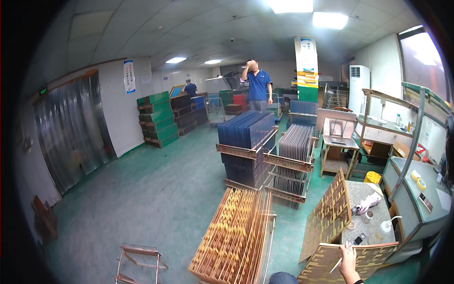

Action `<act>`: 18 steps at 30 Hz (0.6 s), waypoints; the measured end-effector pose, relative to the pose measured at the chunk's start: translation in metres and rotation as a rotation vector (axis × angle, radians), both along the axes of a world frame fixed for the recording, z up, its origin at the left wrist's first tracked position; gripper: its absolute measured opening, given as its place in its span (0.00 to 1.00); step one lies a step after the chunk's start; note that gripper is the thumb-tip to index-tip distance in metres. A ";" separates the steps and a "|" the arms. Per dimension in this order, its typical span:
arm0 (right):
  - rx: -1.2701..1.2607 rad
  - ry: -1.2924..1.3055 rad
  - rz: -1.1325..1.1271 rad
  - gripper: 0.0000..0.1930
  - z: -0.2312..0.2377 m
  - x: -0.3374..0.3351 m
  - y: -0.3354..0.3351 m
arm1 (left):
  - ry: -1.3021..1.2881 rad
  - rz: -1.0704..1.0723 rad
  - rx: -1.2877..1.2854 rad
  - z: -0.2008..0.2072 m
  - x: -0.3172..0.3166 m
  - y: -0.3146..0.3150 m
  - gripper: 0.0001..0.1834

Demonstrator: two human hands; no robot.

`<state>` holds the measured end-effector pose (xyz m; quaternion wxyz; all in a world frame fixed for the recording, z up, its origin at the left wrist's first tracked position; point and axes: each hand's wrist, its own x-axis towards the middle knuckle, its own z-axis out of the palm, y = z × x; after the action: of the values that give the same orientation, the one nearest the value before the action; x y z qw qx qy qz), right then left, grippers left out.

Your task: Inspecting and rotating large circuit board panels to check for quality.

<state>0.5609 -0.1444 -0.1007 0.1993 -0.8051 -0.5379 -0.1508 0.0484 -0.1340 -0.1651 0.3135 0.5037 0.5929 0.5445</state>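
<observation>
At the lower right, my right hand (348,260) has its fingers over the top edge of a yellow-and-brown patterned panel (319,270), which looks like a circuit board panel. A thin white pen-like stick (336,265) sticks out from the same hand, pointing down and left. Just beyond it, a second patterned panel (326,220) leans against a small grey-topped table (373,236). On that table are a white squeeze bottle (384,229), a small dark device (360,238), a jar (368,217) and a crumpled pale bundle (366,203). My left hand is out of the picture.
Left of the panels stands a rack of upright copper-coloured panels (231,236). Racks of dark blue panels (246,130) and grey panels (295,142) stand beyond. An empty metal rack (139,265) is at lower left. A person in blue (258,85) stands behind the racks; a workbench (418,189) is at right.
</observation>
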 end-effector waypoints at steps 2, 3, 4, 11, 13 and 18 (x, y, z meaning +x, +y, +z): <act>-0.004 -0.019 -0.001 0.26 -0.003 -0.002 -0.001 | -0.219 -0.015 -0.088 0.000 0.004 0.002 0.14; -0.030 -0.050 0.000 0.30 -0.004 -0.003 -0.001 | -0.295 -0.052 -0.151 0.001 0.004 0.003 0.14; -0.032 -0.056 0.001 0.30 -0.004 -0.004 -0.002 | -0.372 -0.089 -0.214 0.000 0.006 0.004 0.14; -0.072 -0.035 -0.018 0.31 0.002 -0.015 -0.005 | -0.067 -0.205 -0.044 -0.011 0.015 0.009 0.10; -0.075 -0.065 -0.035 0.31 -0.001 -0.012 -0.005 | -0.066 -0.189 -0.086 -0.011 0.015 0.008 0.08; -0.070 -0.082 -0.048 0.31 -0.005 -0.012 -0.004 | 0.009 -0.216 -0.006 -0.012 0.010 0.009 0.08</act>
<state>0.5492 -0.1485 -0.1062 0.1451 -0.8174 -0.5311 -0.1696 0.0581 -0.1254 -0.1772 0.3692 0.5661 0.5381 0.5036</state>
